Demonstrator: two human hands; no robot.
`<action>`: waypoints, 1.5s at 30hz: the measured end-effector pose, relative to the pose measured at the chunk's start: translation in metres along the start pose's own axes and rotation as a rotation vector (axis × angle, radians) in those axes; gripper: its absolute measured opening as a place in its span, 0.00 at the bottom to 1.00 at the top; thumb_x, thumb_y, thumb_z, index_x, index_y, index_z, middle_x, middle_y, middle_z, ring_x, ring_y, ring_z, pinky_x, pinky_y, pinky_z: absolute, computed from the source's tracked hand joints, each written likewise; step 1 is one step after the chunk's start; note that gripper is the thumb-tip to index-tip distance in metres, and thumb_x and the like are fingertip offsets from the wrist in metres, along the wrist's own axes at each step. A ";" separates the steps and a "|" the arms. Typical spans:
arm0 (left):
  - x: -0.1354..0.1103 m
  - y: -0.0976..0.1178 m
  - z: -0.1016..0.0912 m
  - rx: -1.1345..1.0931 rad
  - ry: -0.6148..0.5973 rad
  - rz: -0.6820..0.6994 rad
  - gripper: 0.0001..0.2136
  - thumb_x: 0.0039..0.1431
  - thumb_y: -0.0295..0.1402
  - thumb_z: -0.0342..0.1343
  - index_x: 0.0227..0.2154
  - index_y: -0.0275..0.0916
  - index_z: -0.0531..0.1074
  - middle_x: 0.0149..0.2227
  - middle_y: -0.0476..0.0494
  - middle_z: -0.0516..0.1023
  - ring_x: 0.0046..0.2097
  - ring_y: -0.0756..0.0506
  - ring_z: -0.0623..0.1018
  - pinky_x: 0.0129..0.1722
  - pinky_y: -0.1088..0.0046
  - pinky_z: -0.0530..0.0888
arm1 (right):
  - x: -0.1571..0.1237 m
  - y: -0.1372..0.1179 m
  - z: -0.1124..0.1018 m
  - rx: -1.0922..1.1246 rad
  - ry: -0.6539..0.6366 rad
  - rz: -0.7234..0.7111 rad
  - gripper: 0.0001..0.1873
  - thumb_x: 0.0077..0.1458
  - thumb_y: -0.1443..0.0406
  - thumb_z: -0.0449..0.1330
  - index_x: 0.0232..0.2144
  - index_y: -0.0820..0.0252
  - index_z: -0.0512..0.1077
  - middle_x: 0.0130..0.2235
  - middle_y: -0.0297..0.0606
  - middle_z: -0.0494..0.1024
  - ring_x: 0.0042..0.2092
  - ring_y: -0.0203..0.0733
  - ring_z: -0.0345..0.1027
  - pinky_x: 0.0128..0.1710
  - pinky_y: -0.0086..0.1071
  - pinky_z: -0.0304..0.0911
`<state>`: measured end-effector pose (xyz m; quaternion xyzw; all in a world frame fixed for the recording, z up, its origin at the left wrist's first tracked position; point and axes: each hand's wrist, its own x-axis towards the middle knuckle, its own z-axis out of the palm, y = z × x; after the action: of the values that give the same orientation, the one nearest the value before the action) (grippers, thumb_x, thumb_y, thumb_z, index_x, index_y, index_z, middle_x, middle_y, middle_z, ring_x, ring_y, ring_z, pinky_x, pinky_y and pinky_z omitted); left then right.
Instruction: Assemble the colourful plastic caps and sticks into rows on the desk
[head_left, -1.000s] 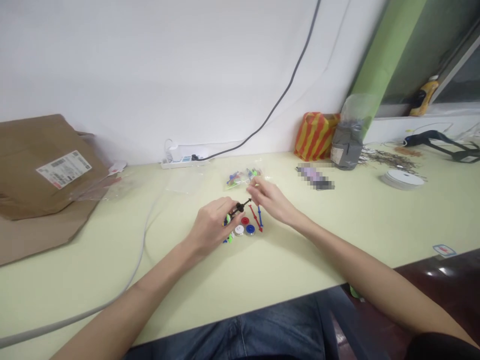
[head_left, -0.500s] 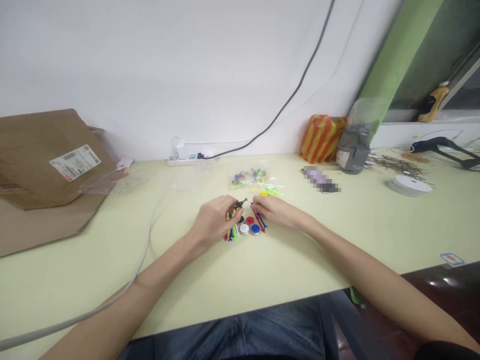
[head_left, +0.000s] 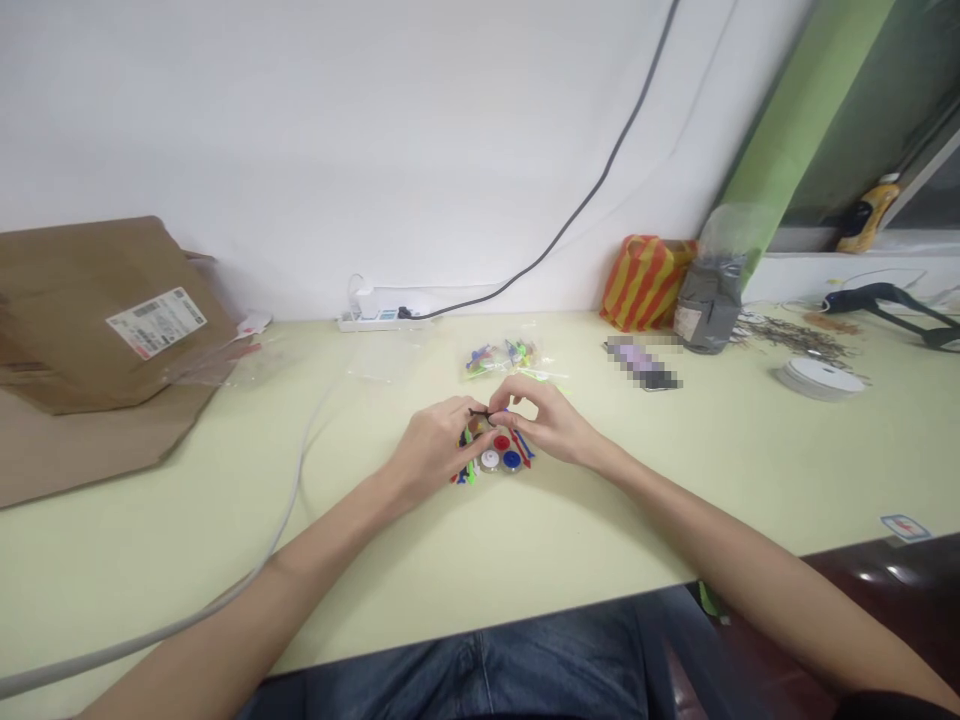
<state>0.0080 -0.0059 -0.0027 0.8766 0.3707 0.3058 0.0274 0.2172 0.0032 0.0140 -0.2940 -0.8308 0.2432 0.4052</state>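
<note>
Between the fingertips of both hands is a small black plastic arrow (head_left: 478, 412). My left hand (head_left: 427, 447) is closed, with the arrow's left end at its fingers. From the other side, my right hand (head_left: 553, 422) pinches at the arrow's right end with thumb and index finger. Below them on the table lie a red disc (head_left: 502, 442), a white disc (head_left: 490, 459) and a blue disc (head_left: 511, 460), each with a raised centre. Several coloured arrows (head_left: 469, 472) lie partly hidden under my left hand. A red arrow (head_left: 519, 449) and a blue arrow (head_left: 527, 447) rest beside the discs.
Behind my hands is a clear bag of coloured pieces (head_left: 501, 355). A power strip (head_left: 382, 319) stands against the wall. Brown paper packaging (head_left: 82, 330) is at left, with a grey cable (head_left: 289, 510) crossing near my left arm. A white spool (head_left: 821, 379) sits at right.
My right hand has come left and opened its pinch around the black arrow, which has turned more level. My left hand has hardly moved.
</note>
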 end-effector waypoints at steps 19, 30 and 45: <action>0.001 -0.001 -0.002 0.055 -0.187 0.116 0.08 0.67 0.33 0.51 0.41 0.42 0.75 0.42 0.43 0.74 0.42 0.44 0.75 0.43 0.66 0.70 | -0.003 0.047 -0.025 -0.549 -0.078 0.421 0.05 0.54 0.69 0.60 0.36 0.60 0.72 0.32 0.37 0.76 0.34 0.39 0.64 0.31 0.30 0.51; 0.003 0.000 -0.004 0.042 -0.093 0.085 0.11 0.66 0.24 0.43 0.42 0.39 0.69 0.39 0.44 0.75 0.41 0.44 0.73 0.41 0.65 0.69 | 0.001 0.016 -0.008 -0.168 -0.248 0.041 0.01 0.56 0.70 0.64 0.32 0.60 0.77 0.31 0.35 0.73 0.35 0.38 0.66 0.38 0.31 0.59; 0.003 0.003 -0.005 0.034 -0.085 0.054 0.09 0.69 0.29 0.44 0.45 0.40 0.67 0.42 0.43 0.76 0.44 0.44 0.75 0.44 0.65 0.70 | 0.000 0.020 -0.002 -0.299 -0.239 0.041 0.05 0.58 0.70 0.63 0.29 0.60 0.77 0.32 0.39 0.76 0.39 0.43 0.66 0.42 0.35 0.59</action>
<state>0.0090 -0.0064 0.0036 0.8988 0.3505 0.2624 0.0200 0.2243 0.0180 0.0018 -0.3368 -0.8938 0.1582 0.2504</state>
